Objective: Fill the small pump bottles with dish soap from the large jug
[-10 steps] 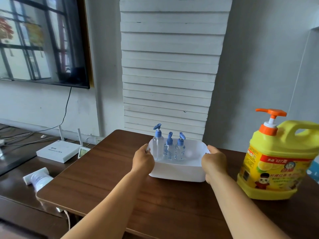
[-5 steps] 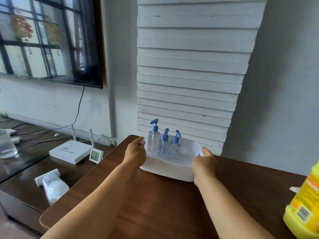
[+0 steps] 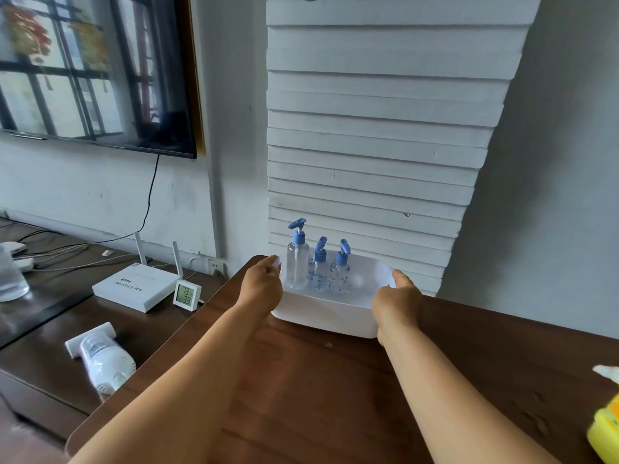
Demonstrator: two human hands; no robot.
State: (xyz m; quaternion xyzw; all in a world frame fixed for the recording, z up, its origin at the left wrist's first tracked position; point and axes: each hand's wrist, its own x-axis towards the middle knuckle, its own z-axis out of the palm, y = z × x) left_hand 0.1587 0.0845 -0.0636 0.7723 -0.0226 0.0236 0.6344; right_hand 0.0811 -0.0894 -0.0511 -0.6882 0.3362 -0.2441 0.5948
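1. Left hand (image 3: 264, 286) gripped the left end of the white tub (image 3: 328, 316): fingers curled over the rim, thumb side up.
2. Right hand (image 3: 397, 298) gripped the tub's right end: thumb up along the rim, the other fingers wrapped round the outer wall and mostly hidden.
3. Tub sat at the far edge of the brown wooden table (image 3: 335, 396), close to the stack of white boards (image 3: 385, 128) leaning on the wall. Couldn't tell if its base was touching the table or just off it.
4. Three small pump bottles stood upright in the tub's left half, in a row, all clear-bodied with blue pump heads and all looking empty.
5. Tall bottle (image 3: 297, 262) was leftmost, just beside the left hand's fingers.
6. Middle bottle (image 3: 318, 272) and right bottle (image 3: 339, 272) were shorter, with blue print on the bodies; they were touching or nearly so.
7. Large jug (image 3: 606, 426) was cut off at the bottom-right frame edge: only a yellow corner and a bit of white showed. It sat on the table, well apart from the tub.
8. Lower dark cabinet (image 3: 50, 346) to the left held a white router (image 3: 137, 286) with two antennas up, a small thermometer display (image 3: 187, 294) just right of it, and a white bottle-shaped device (image 3: 104, 356) lying on its side nearer the camera.
9. Wall-mounted TV (image 3: 93, 68) was upper left, screen reflecting a window.
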